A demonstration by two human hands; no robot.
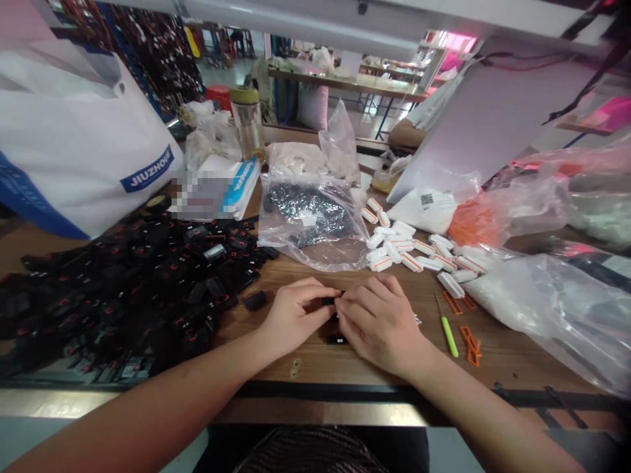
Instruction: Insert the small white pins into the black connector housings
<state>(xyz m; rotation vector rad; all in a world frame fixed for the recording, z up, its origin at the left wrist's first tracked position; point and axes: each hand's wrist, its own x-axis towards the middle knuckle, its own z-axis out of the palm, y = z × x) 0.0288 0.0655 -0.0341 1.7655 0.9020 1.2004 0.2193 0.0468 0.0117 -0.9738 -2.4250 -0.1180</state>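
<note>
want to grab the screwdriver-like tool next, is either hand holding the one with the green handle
No, the green-handled tool lies on the table to the right of both hands, touched by neither.

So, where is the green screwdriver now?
In the head view, the thin tool with the green handle lies on the table to the right of the right hand, just left of the loose orange frames.

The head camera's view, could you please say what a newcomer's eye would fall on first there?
Probably the sprawling heap of black parts on the left of the table, before the large white bag. Then the green-handled tool beside the orange frames, right of the right hand.
</note>
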